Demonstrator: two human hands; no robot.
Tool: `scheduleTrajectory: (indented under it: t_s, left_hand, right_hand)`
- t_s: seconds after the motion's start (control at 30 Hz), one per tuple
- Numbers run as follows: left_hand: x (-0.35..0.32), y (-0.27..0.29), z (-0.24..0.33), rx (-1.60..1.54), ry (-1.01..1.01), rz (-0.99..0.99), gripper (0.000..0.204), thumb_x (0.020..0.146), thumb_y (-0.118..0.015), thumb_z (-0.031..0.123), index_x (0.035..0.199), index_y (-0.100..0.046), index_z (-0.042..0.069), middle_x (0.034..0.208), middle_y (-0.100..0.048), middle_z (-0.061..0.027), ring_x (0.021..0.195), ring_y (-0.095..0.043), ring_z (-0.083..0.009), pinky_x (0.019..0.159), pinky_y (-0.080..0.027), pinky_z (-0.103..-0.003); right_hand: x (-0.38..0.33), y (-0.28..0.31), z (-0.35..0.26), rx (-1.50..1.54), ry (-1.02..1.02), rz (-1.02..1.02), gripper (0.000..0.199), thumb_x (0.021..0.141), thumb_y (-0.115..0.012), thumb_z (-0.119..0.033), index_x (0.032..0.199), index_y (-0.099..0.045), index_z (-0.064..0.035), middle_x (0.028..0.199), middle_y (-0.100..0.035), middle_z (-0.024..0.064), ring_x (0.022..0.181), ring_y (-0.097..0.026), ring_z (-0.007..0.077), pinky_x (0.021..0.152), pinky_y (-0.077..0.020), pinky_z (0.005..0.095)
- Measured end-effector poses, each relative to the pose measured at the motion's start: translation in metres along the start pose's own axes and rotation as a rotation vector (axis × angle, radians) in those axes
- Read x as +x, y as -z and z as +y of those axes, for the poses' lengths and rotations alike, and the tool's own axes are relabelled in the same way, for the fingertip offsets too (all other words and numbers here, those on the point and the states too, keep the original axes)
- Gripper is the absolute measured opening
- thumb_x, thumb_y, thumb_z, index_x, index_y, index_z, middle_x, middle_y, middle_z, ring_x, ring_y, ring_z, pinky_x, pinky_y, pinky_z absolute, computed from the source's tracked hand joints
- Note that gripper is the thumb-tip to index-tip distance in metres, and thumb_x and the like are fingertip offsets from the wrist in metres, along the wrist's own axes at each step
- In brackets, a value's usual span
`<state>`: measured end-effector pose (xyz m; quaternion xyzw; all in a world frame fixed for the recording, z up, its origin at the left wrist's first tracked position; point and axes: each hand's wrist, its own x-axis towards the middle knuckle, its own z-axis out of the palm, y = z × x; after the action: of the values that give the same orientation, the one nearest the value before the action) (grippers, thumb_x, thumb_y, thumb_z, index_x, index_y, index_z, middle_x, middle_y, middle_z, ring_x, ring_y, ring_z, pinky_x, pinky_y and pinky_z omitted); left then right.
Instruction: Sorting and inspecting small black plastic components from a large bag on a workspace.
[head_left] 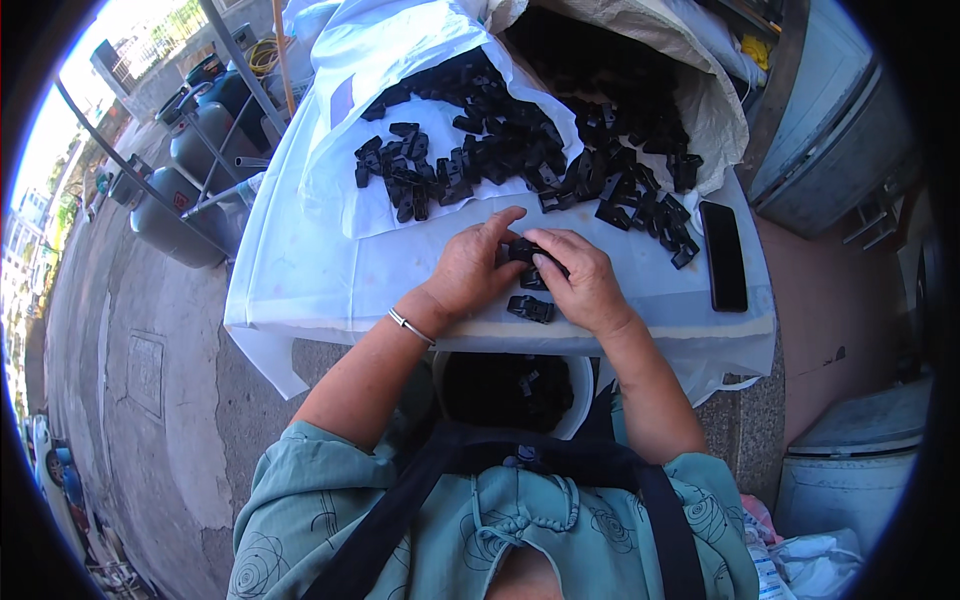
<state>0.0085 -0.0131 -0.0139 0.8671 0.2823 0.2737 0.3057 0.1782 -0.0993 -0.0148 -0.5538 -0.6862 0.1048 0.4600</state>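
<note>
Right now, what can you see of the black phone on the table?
The phone is a slim black slab with a dark, unlit face, glossy like glass. It lies flat on the white sheet at the table's right edge, its long side running away from the person. No hand touches it; the right hand works to its left. The nearest black clips lie just beside its upper left side; whether they touch it is unclear.

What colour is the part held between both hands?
Black, like the pile behind it; the part shows best in the head view.
</note>
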Motion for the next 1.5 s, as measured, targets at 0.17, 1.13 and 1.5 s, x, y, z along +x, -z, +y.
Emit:
scheduleTrajectory:
  t_s: [0.17,1.13,1.5]
  left_hand:
    - [-0.001,-0.002,-0.003,0.017,-0.012,0.003,0.066,0.074,-0.074,0.01,0.133,-0.044,0.01,0.101,-0.067,-0.0152,0.087,-0.064,-0.0335,0.079,-0.052,-0.04]
    - [-0.002,0.021,0.002,-0.056,-0.078,-0.121,0.063,0.071,-0.078,0.018,0.127,-0.051,0.008,0.114,-0.059,-0.016,0.099,-0.059,-0.0337,0.089,-0.049,-0.04]
    - [0.033,0.019,-0.035,0.63,0.17,0.24,0.058,0.078,-0.069,0.041,0.129,-0.054,0.02,0.137,-0.045,-0.0146,0.129,-0.037,-0.0407,0.105,-0.032,-0.054]
  right_hand:
    - [-0.001,0.004,0.005,-0.043,0.088,-0.055,0.028,0.083,-0.064,-0.005,0.111,-0.068,-0.0063,0.111,-0.065,0.0146,0.101,-0.062,0.0307,0.09,-0.0495,0.0396]
    - [-0.018,0.009,-0.008,-0.48,0.116,-0.214,0.036,0.092,-0.055,-0.026,0.124,-0.061,-0.0097,0.122,-0.062,0.0132,0.116,-0.055,0.0306,0.098,-0.0373,0.0407]
    - [0.039,0.001,0.023,-0.784,-0.097,-0.075,0.039,0.084,-0.06,-0.009,0.123,-0.059,-0.0084,0.125,-0.057,0.0143,0.11,-0.055,0.0318,0.095,-0.0439,0.0428]
